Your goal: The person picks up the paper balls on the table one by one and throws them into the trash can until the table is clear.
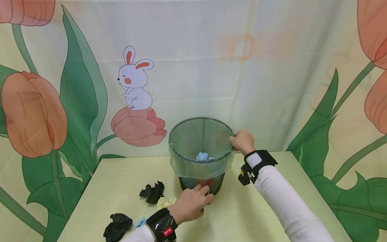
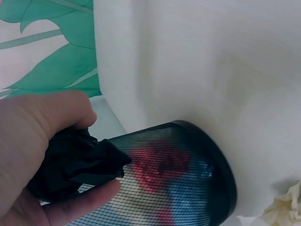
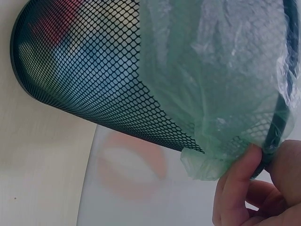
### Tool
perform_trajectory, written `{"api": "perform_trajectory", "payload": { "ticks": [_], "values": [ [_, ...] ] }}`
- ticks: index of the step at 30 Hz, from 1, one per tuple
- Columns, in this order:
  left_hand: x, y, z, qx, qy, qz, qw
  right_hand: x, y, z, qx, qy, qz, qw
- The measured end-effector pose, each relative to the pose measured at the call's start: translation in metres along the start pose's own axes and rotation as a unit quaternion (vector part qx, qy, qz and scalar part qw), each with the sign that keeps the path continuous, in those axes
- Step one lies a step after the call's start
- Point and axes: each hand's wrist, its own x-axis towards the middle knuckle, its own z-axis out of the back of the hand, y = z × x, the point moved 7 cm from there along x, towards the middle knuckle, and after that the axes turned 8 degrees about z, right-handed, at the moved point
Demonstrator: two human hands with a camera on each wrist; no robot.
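Note:
A black mesh wastebasket (image 1: 202, 183) with a pale green plastic liner (image 1: 193, 169) folded over its rim stands on the table. My right hand (image 1: 243, 141) pinches the rim and liner at its right side; in the right wrist view, thumb and fingers close over the edge. My left hand (image 1: 191, 204) is low in front of the basket and grips a crumpled black paper ball (image 2: 80, 162), seen in the left wrist view but hidden from the head view. Inside the basket, blue crumpled paper (image 1: 201, 156) shows, and red paper (image 2: 160, 162) shows through the mesh.
Left of my left hand lie two black crumpled paper balls, one farther back (image 1: 152, 192) and one nearer (image 1: 118, 227). A cream paper ball (image 1: 165, 202) and a blue one (image 1: 140, 223), partly hidden, lie between them and my arm. A printed curtain (image 1: 193, 74) hangs behind the table.

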Motion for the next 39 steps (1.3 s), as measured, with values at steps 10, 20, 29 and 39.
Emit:
{"api": "perform_trajectory", "payload": {
  "ticks": [10,20,29,39],
  "values": [
    [0.005,0.0,0.018,0.0,0.016,-0.014,0.9998,-0.001,0.001,0.0,-0.003,0.001,-0.009,1.0],
    [0.011,0.001,0.034,-0.015,0.017,-0.031,0.9992,-0.001,0.002,0.0,-0.005,-0.001,-0.005,1.0],
    [0.015,0.005,0.06,0.003,0.013,-0.035,0.9993,-0.001,0.001,0.0,-0.004,0.005,-0.014,1.0],
    [0.024,0.009,0.085,0.002,-0.002,-0.049,0.9988,-0.001,0.002,0.001,-0.009,-0.002,-0.012,1.0]
  ]
}}
